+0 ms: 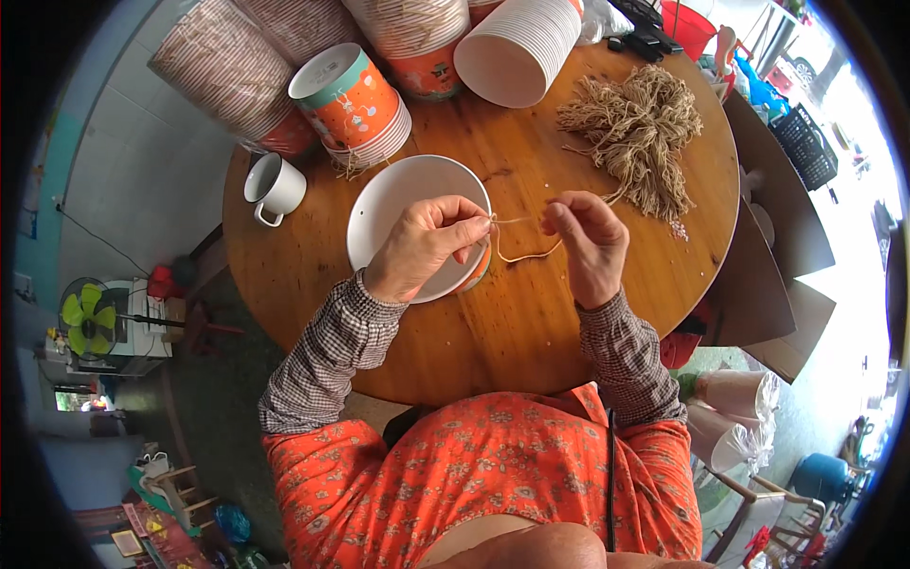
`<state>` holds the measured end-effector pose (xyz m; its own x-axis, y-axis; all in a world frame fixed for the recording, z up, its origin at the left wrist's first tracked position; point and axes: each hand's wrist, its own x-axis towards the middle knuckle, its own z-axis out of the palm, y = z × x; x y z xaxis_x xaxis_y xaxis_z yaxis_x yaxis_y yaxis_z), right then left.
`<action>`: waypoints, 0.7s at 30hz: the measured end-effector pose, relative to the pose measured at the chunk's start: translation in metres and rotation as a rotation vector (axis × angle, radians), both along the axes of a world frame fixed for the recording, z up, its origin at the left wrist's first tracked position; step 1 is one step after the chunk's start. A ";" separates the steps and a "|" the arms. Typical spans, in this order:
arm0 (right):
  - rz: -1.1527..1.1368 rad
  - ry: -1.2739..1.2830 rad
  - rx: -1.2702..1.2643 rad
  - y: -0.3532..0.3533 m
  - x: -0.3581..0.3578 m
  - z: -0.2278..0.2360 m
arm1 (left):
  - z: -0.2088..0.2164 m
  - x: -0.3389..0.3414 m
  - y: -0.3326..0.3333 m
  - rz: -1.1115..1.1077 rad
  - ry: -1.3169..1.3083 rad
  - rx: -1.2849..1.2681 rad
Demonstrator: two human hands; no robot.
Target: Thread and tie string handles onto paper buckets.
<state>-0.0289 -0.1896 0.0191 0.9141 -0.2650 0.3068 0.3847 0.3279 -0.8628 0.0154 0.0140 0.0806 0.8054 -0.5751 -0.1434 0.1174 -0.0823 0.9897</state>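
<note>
A paper bucket [384,204], white inside with an orange and teal outside, stands on the round wooden table with its mouth toward me. Over its right rim, my left hand [427,242] is closed, thumb and forefinger pinching a thin beige cord [519,259] where the rim is. The cord sags in a loop across to my right hand [595,247], whose thumb and fingers are pressed together at the cord's other side. A short loose end also sticks out from the left pinch toward the right hand. The exact grip of the right fingertips is partly hidden.
Stacked orange and teal buckets [351,104] and a white stack lying on its side [517,52] crowd the table's back. A white mug [275,188] sits at left. Loose beige cords [640,137] lie in a heap at right. Cardboard boxes [749,275] stand beyond the right edge.
</note>
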 end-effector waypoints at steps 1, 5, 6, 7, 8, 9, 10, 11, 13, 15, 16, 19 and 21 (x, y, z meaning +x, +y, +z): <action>-0.015 0.014 0.013 -0.006 0.000 -0.005 | 0.000 0.000 0.001 0.002 0.005 -0.007; 0.017 0.040 -0.008 -0.015 -0.004 -0.013 | 0.001 -0.001 0.002 0.003 0.013 -0.010; 0.045 -0.006 -0.061 -0.013 -0.005 -0.011 | 0.001 -0.001 0.002 0.003 0.013 -0.010; 0.074 -0.053 -0.113 -0.010 -0.006 -0.008 | 0.000 -0.001 0.002 0.005 0.016 -0.010; 0.056 -0.150 -0.292 -0.011 -0.002 -0.009 | 0.000 -0.001 0.001 0.006 0.018 -0.010; 0.034 -0.192 -0.387 -0.009 -0.002 -0.008 | -0.001 0.000 0.001 0.006 0.018 -0.009; 0.013 -0.234 -0.481 -0.006 -0.001 -0.005 | -0.002 0.000 0.000 0.001 0.028 -0.014; 0.041 -0.156 -0.383 0.001 -0.006 0.009 | -0.002 0.000 0.000 -0.002 0.038 -0.018; 0.012 -0.182 -0.437 -0.002 0.000 0.002 | -0.002 0.000 0.000 0.000 0.035 -0.012; -0.020 -0.209 -0.493 -0.002 0.003 0.000 | -0.001 0.000 -0.001 -0.001 0.032 -0.008; -0.008 -0.155 -0.431 -0.001 0.003 0.000 | -0.001 0.000 -0.001 0.008 0.031 -0.010; -0.013 -0.088 -0.379 0.001 0.003 0.003 | -0.003 0.000 -0.003 0.017 0.010 -0.014; -0.034 -0.073 -0.392 0.002 0.004 0.006 | -0.004 0.000 -0.005 0.011 -0.009 -0.017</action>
